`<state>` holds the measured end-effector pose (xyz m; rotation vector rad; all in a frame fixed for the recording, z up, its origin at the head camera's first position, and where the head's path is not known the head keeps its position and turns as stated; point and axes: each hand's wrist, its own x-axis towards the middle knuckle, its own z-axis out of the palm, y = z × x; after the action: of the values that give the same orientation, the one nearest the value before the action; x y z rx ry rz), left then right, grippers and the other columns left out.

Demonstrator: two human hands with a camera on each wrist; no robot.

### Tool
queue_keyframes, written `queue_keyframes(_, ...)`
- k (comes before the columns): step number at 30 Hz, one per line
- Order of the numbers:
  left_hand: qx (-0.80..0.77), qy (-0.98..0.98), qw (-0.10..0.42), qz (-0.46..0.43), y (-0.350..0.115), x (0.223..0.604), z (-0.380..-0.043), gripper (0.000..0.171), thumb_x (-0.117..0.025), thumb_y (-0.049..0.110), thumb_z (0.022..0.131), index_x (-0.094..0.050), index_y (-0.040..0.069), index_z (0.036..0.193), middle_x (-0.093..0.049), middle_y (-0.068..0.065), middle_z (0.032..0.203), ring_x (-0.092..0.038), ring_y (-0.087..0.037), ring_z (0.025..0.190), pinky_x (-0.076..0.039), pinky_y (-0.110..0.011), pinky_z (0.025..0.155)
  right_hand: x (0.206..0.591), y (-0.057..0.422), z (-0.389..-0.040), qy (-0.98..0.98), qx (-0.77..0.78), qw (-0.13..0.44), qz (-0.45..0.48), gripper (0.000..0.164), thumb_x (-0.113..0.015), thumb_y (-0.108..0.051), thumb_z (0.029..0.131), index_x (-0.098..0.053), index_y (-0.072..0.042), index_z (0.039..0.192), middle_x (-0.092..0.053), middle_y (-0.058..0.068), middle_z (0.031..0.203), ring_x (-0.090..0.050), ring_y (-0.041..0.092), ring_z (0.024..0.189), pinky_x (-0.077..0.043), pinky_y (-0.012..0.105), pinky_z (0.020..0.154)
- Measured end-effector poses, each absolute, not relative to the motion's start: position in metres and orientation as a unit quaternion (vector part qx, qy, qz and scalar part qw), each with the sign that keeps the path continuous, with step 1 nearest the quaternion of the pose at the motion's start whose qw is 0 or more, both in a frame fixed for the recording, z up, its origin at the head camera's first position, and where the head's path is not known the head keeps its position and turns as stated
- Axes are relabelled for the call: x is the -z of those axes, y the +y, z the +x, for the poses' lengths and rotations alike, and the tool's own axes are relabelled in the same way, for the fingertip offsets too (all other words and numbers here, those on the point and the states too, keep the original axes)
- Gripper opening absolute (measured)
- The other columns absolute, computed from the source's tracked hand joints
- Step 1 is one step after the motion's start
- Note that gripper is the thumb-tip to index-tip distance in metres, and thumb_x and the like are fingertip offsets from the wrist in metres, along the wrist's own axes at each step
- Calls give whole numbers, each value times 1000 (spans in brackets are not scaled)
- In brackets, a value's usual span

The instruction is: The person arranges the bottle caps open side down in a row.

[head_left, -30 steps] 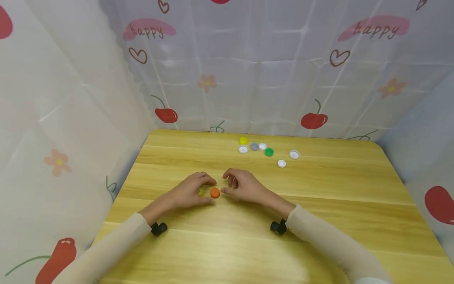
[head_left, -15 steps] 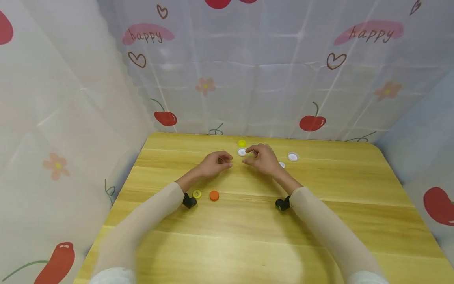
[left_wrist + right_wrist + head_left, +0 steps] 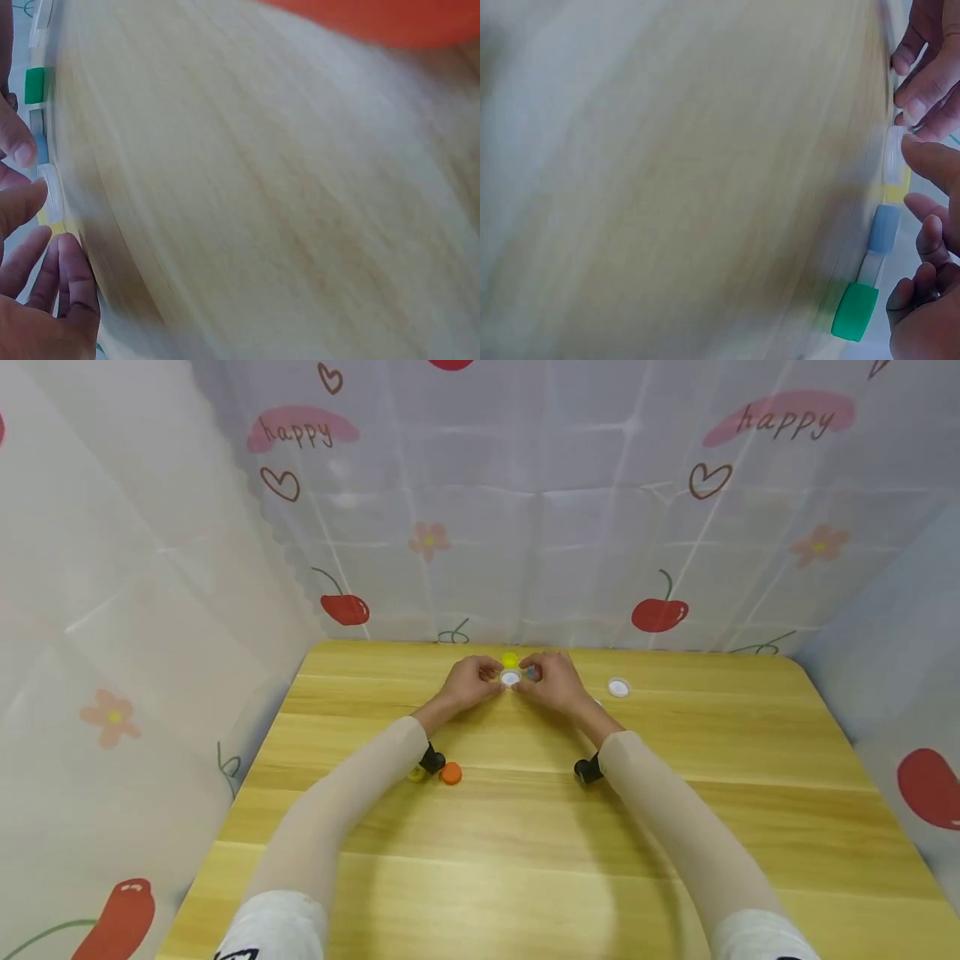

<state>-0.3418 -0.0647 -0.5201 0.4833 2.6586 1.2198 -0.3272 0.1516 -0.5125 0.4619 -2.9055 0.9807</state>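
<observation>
At the back of the table, a white bottle cap with a clear rim [image 3: 511, 678] lies flat between both hands. My left hand [image 3: 468, 682] reaches it from the left, thumb and bent fingers spread apart at its edge. From the other side comes my right hand [image 3: 557, 682], its thumb tip right at the cap's near rim in the right wrist view. A yellow cap [image 3: 510, 660] lies just behind. Beside the right fingers stand a blue-grey cap [image 3: 885, 229], a thin white cap [image 3: 870, 268] and a green cap [image 3: 855, 311], mostly hidden by that hand in the head view.
Another clear-rimmed white cap [image 3: 618, 687] lies farther right, and a white cap [image 3: 597, 702] is nearly covered by the right wrist. An orange cap [image 3: 451, 773] and a yellow one [image 3: 416, 774] lie below the left wrist camera [image 3: 432, 760]. A printed curtain [image 3: 487, 568] borders the table.
Both hands have moved from around the orange cap up to the back of the table and closed in on the clear-rimmed white cap. The caps themselves stay where they were.
</observation>
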Motion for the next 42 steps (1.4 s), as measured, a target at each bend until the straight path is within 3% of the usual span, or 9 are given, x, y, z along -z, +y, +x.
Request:
queue_keyframes(4,-395,902,79,156,-60,517,-344,37,-82,15,96,-74,5,131,-74,-13,126,-68,-29,114,-57,-42,104,512,152,-333,-940,-306,19,153,40,-86,-26,90,-79,-3,122,-61,9,84,-47,28,89,-34,43,93)
queue_keyframes(9,-382,908,85,148,-57,518,-342,33,-82,18,97,-76,9,128,-74,-11,125,-67,-27,114,-57,-41,103,513,150,-332,-936,-315,4,157,37,-86,-28,91,-80,-3,118,-61,9,83,-47,28,89,-33,48,104)
queue_keyframes(16,-376,911,64,153,-55,517,-340,29,-82,17,97,-78,9,125,-74,-10,122,-67,-27,111,-57,-43,102,513,148,-330,-935,-320,4,153,34,-86,-26,91,-81,-4,116,-62,10,87,-43,28,91,-31,40,87)
queue_keyframes(26,-401,897,70,173,-68,517,-333,34,-85,25,95,-77,11,126,-71,-8,129,-69,-28,114,-58,-44,104,511,153,-325,-925,-331,1,184,33,-88,-28,90,-81,-5,113,-58,7,83,-41,26,88,-28,39,84)
queue_keyframes(32,-447,866,64,218,-82,502,-309,30,-85,30,96,-78,18,122,-72,-3,128,-67,-26,114,-58,-44,101,497,161,-301,-905,-365,9,220,30,-88,-35,91,-80,-15,112,-54,3,85,-37,25,90,-28,41,84)
queue_keyframes(42,-508,820,48,261,-92,498,-246,26,-85,29,96,-76,22,119,-72,-4,122,-65,-26,110,-57,-29,84,494,167,-237,-869,-427,37,246,29,-90,-33,90,-77,-26,115,-55,4,91,-43,29,93,-33,35,78)
